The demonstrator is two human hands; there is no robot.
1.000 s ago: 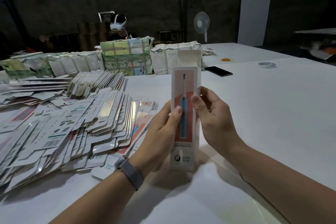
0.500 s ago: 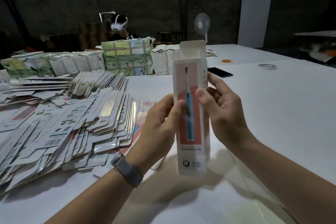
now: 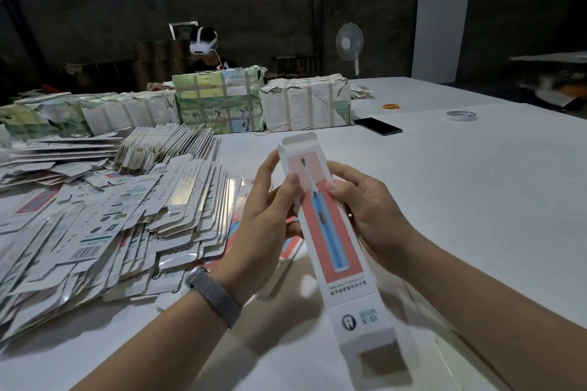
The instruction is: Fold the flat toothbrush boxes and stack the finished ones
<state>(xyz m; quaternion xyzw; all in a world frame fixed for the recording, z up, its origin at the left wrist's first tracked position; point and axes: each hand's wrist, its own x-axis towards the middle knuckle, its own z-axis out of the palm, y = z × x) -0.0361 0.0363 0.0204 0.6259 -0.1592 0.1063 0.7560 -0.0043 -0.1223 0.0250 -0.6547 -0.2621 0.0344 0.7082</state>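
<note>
I hold a long white toothbrush box (image 3: 330, 232) with a red panel and a blue toothbrush picture above the white table (image 3: 460, 200). It is opened into a tube and tilted, its near end pointing toward me with the end flaps open. My left hand (image 3: 263, 219) grips its left edge, thumb on the front face. My right hand (image 3: 365, 206) grips the right edge, thumb on the front. A wide heap of flat unfolded boxes (image 3: 104, 219) lies to the left of my hands.
Wrapped bundles (image 3: 219, 101) of packaging line the far side of the table, with a person in a white headset behind them. A black phone (image 3: 378, 126), a tape roll (image 3: 461, 116) and an orange ring (image 3: 392, 106) lie far right. A fan stands behind.
The box went from upright to tilted, its bottom end swinging toward me and its top away. Both hands kept their hold and moved slightly lower on the frame.
</note>
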